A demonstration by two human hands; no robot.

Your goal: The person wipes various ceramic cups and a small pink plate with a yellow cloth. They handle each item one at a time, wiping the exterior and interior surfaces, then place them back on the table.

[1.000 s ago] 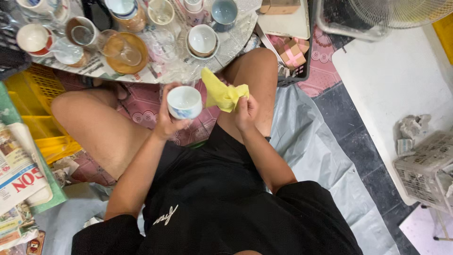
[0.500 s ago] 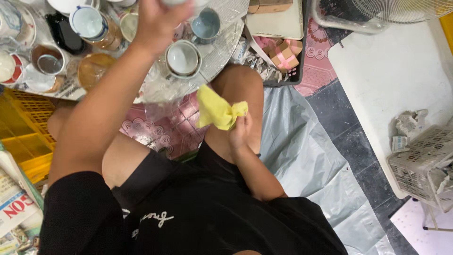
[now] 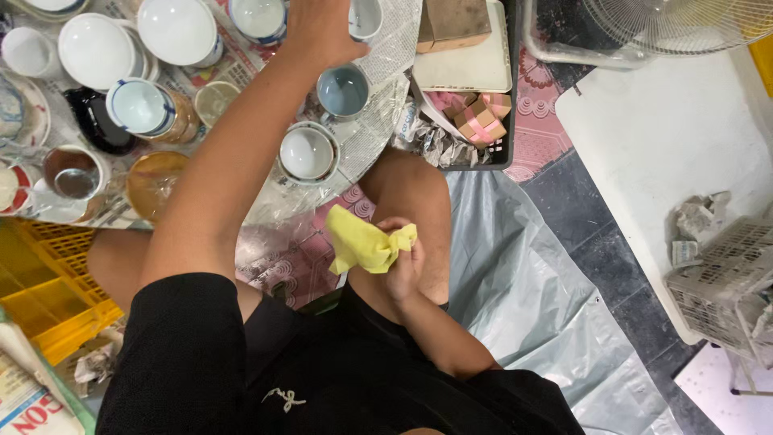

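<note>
My left hand (image 3: 320,31) is stretched far forward over the low round table (image 3: 378,137) and is closed around a small white cup with a blue rim (image 3: 367,14) at the top edge of the view. My right hand (image 3: 404,262) rests near my right knee and grips a crumpled yellow cloth (image 3: 361,244). Just below the left hand stand a pale blue cup (image 3: 342,90) and a white cup with a blue band (image 3: 306,153).
Several cups, bowls and an amber glass dish (image 3: 153,184) crowd the paper-covered table. A yellow crate (image 3: 40,290) is at left, a tray of small pink-ribboned boxes (image 3: 479,121) right of the table. A grey plastic sheet (image 3: 523,274), a fan (image 3: 684,24) and a white basket (image 3: 725,274) lie to the right.
My left hand has carried the cup from in front of my lap up and forward over the table. The right hand has stayed at the knee with the yellow cloth.
</note>
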